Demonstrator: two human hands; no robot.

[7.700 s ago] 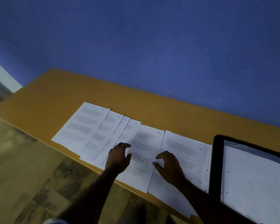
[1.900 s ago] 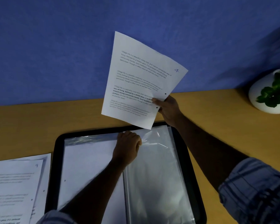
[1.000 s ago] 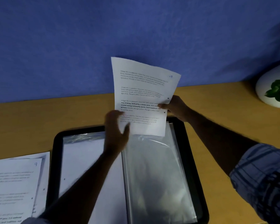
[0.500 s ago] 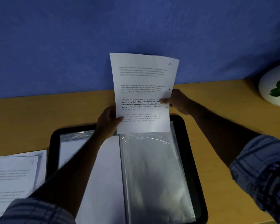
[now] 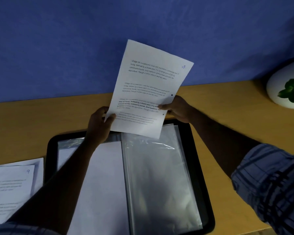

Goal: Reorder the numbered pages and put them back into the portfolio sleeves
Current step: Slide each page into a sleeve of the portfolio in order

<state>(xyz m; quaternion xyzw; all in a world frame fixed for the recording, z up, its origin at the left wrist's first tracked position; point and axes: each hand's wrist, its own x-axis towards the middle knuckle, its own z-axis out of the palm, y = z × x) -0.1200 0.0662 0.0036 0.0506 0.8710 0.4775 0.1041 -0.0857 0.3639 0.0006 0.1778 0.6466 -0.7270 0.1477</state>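
Over the wooden desk (image 5: 24, 122), left hand (image 5: 98, 126) and right hand (image 5: 178, 109) pinch a page (image 5: 148, 92) above the portfolio (image 5: 199, 167).

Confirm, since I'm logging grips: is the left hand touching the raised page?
Touching. The head view shows the left hand pinching the raised page at its lower left edge, thumb in front.
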